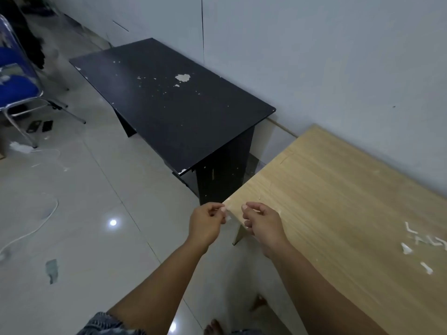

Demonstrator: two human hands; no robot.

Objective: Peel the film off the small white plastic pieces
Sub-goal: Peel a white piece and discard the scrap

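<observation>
My left hand (205, 220) and right hand (260, 222) meet at the wooden table's (338, 189) near corner, both seemingly pinching one small white piece (227, 215).

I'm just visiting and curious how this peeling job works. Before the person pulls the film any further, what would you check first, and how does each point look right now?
1. Left hand has a pinch on something small and pale: ok.
2. Right hand has hold of the film: cannot tell, its fingers are curled but too blurred to see film.
3. Small white piece visible between the hands: only a pale blur, cannot tell.
4. Hands close together for a controlled pull: ok.
5. More white pieces waiting on the wooden table: ok.
6. Whether those have been peeled: cannot tell.
</observation>
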